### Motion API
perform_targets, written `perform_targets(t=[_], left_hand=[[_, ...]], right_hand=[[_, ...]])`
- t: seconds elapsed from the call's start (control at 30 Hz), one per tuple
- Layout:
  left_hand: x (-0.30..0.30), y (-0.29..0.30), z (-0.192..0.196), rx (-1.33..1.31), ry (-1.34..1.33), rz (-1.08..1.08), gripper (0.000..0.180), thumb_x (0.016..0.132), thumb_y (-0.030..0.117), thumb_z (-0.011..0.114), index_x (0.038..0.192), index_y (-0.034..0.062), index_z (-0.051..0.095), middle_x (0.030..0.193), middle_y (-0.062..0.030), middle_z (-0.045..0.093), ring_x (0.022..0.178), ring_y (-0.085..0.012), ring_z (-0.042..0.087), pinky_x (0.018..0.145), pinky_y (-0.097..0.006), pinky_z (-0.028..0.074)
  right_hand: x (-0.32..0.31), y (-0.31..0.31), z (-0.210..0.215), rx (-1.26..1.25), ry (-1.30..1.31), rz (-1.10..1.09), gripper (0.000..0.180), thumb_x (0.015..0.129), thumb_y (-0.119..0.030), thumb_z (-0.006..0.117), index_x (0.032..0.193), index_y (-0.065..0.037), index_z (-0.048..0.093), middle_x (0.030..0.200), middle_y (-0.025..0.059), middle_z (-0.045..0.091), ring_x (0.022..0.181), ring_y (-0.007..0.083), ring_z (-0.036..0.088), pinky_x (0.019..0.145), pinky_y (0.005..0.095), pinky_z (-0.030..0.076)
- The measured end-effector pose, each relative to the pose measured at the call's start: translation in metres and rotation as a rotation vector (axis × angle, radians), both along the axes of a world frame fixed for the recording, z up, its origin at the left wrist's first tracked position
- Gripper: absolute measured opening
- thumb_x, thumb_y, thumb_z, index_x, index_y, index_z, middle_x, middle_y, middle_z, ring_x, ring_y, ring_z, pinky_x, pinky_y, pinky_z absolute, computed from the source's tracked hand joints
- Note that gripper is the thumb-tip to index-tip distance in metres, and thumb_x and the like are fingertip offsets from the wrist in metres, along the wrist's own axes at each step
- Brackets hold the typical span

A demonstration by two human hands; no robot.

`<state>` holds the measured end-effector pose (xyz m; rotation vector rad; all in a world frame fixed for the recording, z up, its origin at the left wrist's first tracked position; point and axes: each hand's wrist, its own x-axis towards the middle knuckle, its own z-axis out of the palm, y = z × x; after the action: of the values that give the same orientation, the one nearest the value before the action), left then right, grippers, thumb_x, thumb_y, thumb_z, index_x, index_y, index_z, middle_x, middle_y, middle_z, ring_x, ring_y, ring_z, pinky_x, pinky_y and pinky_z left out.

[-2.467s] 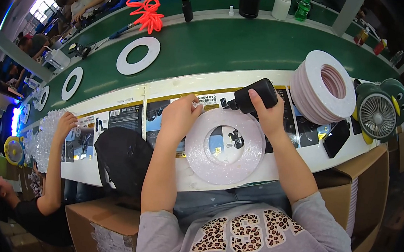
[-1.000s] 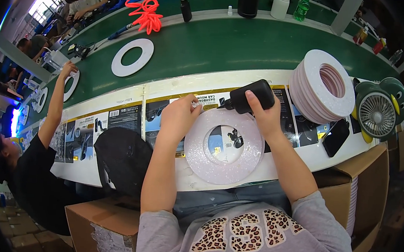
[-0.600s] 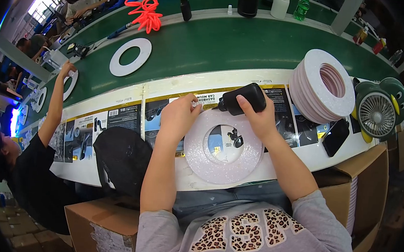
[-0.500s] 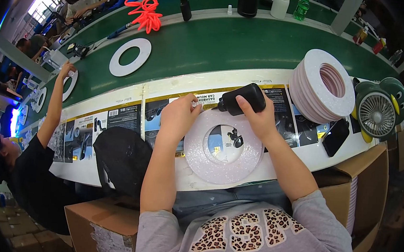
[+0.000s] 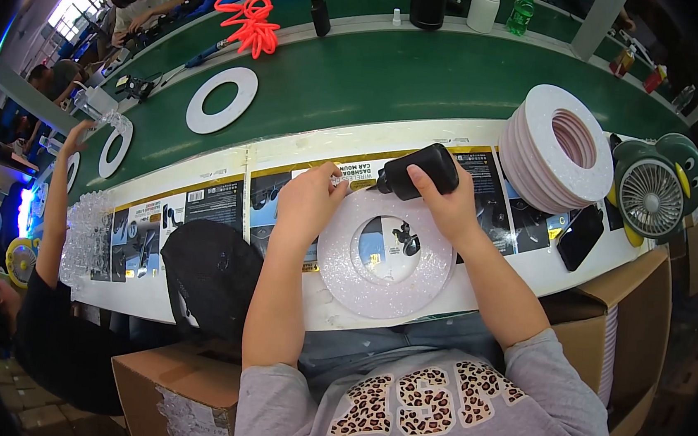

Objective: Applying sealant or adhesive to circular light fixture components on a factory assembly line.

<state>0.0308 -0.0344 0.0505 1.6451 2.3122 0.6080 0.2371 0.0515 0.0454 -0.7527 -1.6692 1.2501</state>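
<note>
A small clear plastic piece (image 5: 341, 179) is pinched between the fingers of my left hand (image 5: 309, 200), just above the far edge of a white glittery ring (image 5: 381, 301). My right hand (image 5: 455, 204) grips a black squeeze bottle (image 5: 424, 171), tilted on its side. Its nozzle points left toward the clear piece; whether it touches cannot be made out. The ring lies flat at the table's near edge in front of me, and printed card shows through its central hole.
To the right stand a stack of white rings (image 5: 556, 149), a dark phone (image 5: 580, 237) and a green fan (image 5: 651, 198). A black bag (image 5: 211, 276) sits left. On the green belt (image 5: 336, 80) beyond lie more rings (image 5: 222, 101). A co-worker's arm (image 5: 56, 209) reaches in at far left.
My hands, the bottle and the ring before me look unmoved. The co-worker's hand has moved left off a ring on the belt. The nearer belt ring has shifted slightly left.
</note>
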Motion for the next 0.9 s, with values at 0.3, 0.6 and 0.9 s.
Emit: perform_targets(t=[0.3,0.6,0.9], left_hand=[[0.0004,0.0003,0.0028,-0.018,0.013,-0.018,0.026,0.087,0.027,0.066,0.100,0.0049,0.067,0.087,-0.0125,0.071,0.080,-0.0304,0.068,0.070,-0.041,0.052],[0.0010,-0.0009,0.0021,-0.005,-0.011,-0.002,0.025,0.087,0.025,0.068,0.104,0.0073,0.069,0.082,-0.0110,0.069,0.078,-0.0279,0.065,0.071,-0.038,0.051],[0.0002,-0.0006,0.0002,0.004,-0.002,-0.007,0.024,0.087,0.025,0.068,0.103,0.0073,0.069,0.083,-0.0112,0.068,0.078,-0.0285,0.065,0.072,-0.039,0.051]], right_hand=[[0.0023,0.0019,-0.0008,0.006,-0.026,0.001,0.029,0.089,-0.024,0.071,0.101,0.001,0.063,0.088,0.0082,0.069,0.080,0.0122,0.062,0.076,0.0273,0.049],[0.0046,-0.0009,0.0064,-0.029,0.039,-0.027,0.027,0.088,-0.023,0.071,0.099,0.001,0.064,0.086,0.0066,0.068,0.078,0.0113,0.060,0.074,0.0260,0.048],[0.0082,-0.0011,0.0065,-0.114,0.077,0.036,0.022,0.090,-0.023,0.070,0.094,-0.002,0.064,0.084,0.0015,0.064,0.077,0.0073,0.056,0.071,0.0235,0.046]])
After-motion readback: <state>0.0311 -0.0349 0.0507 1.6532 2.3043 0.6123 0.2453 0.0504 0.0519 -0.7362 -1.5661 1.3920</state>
